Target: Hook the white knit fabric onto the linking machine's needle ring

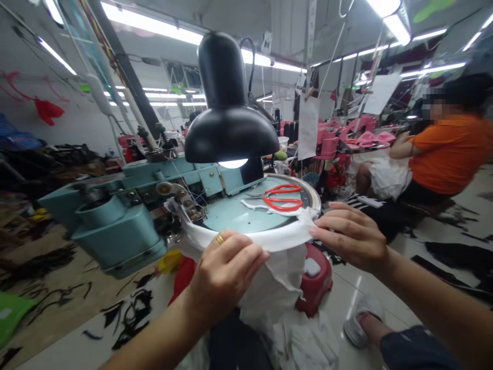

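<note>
White fabric (283, 237) is stretched along the front rim of the round dial of a pale green sewing machine (239, 216), and its loose part hangs below. My left hand (227, 270), wearing a gold ring, grips the fabric's edge at the front of the dial. At the right side of the rim, my right hand (352, 234) pinches the fabric's other stretch between thumb and fingers. Red-handled scissors (283, 199) lie on the dial beside a thin white scrap. The machine's needle parts (188, 203) are to the left of my left hand.
A black lamp (231, 123) hangs low over the dial. Below stands a dark red stool (316, 280). Black fabric scraps (131, 318) litter the floor. To the right, a person in an orange shirt (452, 154) sits at another station.
</note>
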Motion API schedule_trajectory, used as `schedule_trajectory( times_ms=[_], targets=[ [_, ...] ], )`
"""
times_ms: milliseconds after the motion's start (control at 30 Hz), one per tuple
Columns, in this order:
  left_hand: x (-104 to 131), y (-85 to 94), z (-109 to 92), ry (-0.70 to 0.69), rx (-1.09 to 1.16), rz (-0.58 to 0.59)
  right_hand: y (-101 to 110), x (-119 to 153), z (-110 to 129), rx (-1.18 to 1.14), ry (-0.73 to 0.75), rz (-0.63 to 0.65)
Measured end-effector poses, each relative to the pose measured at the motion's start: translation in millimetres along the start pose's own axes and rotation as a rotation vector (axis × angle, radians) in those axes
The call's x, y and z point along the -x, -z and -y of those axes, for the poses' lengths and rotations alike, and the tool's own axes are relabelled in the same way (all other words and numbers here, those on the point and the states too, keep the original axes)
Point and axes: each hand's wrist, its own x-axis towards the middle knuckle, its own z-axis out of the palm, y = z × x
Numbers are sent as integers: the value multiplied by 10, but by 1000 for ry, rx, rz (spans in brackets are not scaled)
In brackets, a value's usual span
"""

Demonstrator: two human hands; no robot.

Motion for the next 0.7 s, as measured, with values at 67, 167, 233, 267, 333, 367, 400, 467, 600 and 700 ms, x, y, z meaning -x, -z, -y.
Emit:
schedule_trajectory(
  times_ms=[67, 167, 233, 267, 333, 367, 400, 467, 600, 700],
  targets=[
    [0, -16, -12, -12, -17, -2, -7, 10, -8, 4, -9, -4],
    [-19, -48, -40, 63, 19, 12, -22, 24, -18, -11, -4, -4],
    [-32, -69, -57, 54, -11, 22, -28, 32, -21, -16, -1, -10],
    [-38, -78, -64, 22, -42, 20, -29, 37, -21, -15, -1, -15],
    [-48, -87, -74, -26, -70, 14, -26, 45, -17, -14, -1, -13],
    [-54, -87, -78, -22, -56, 14, -23, 48, -12, -15, -2, -15],
    [-60, -87, -82, 2, -35, 14, -20, 50, -6, -17, -2, -19],
    [-71, -90, -93, 49, -18, 10, -18, 50, 5, -22, -3, -25],
    [-71, -146, -135, -5, -113, 4, -37, 16, 5, -23, -7, -13],
    [-67, -196, -165, 5, -149, -1, -61, 5, 7, -23, 7, 0]
  ],
)
